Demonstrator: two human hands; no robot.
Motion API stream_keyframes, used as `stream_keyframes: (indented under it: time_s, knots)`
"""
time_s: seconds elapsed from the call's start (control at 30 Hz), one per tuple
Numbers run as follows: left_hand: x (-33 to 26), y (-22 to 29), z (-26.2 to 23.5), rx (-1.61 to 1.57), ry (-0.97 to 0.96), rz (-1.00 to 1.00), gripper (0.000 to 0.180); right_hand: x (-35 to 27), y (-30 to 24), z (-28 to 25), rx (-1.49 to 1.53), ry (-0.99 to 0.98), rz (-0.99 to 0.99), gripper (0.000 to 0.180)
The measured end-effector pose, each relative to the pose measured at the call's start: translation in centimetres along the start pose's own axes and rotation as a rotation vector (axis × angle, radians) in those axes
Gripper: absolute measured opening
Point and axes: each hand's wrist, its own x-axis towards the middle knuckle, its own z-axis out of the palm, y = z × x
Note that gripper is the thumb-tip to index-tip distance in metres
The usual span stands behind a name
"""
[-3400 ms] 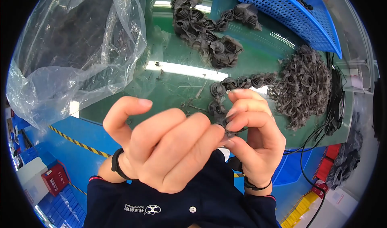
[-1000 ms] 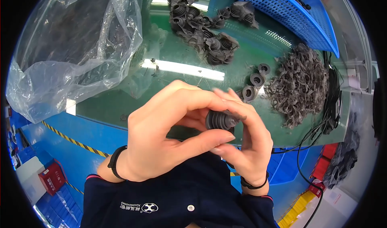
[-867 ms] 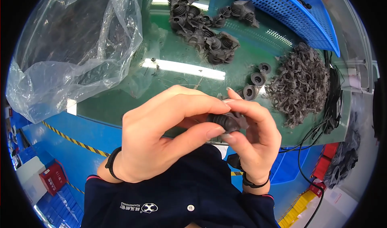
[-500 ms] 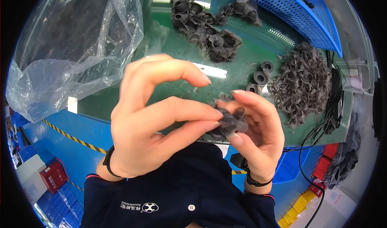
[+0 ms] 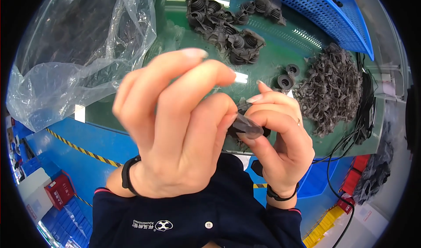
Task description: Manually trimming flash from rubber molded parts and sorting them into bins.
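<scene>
Pinching dark rubber piece (image 5: 248,128) over green table (image 5: 272,53); held upper-left end in left hand's (image 5: 166,134) fingertips, lower-right end in right hand's (image 5: 280,143) thumb and finger. Kept long axis slanted down rightward in view.

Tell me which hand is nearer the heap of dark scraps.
Right. The right hand is just left of the heap of dark scraps and closer to the person's body. The left hand is farther left, beyond the right hand.
</scene>
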Motion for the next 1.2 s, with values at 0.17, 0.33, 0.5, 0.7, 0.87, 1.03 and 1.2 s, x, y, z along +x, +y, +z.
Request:
stream_keyframes:
  time_s: [0.17, 0.33, 0.5, 0.7, 0.87, 1.03, 1.2]
  knots:
    - [0.3, -0.9, -0.8, -0.301, -0.137, -0.018, 0.011, -0.4, 0.4, -0.2, 0.253, 0.010, 0.149, 0.026]
    - [0.3, -1.0, -0.8, -0.230, -0.108, 0.031, 0.013, 0.0, 0.5, -0.6, 0.111, -0.017, 0.048, 0.024]
    - [0.2, -0.6, -0.6, -0.212, -0.070, 0.092, 0.018, 0.4, 0.3, -1.0, 0.057, -0.069, 0.017, 0.021]
    - [0.5, -0.7, -0.3, 0.115, 0.043, 0.191, 0.014, 0.1, 0.0, -0.5, 0.132, -0.063, 0.007, 0.021]
    - [0.3, -1.0, -0.7, -0.828, -0.228, -0.240, 0.028, 0.0, -0.2, -0.6, 0.395, -0.034, 0.240, 0.029]
    - [0.0, -0.9, -0.8, -1.171, -0.224, -0.477, 0.029, 0.0, -0.1, -0.7, 0.394, -0.042, 0.275, 0.032]
    - [0.2, -0.8, -1.0, -0.805, -0.287, -0.307, 0.019, 0.2, -0.4, -0.8, 0.407, -0.021, 0.327, 0.036]
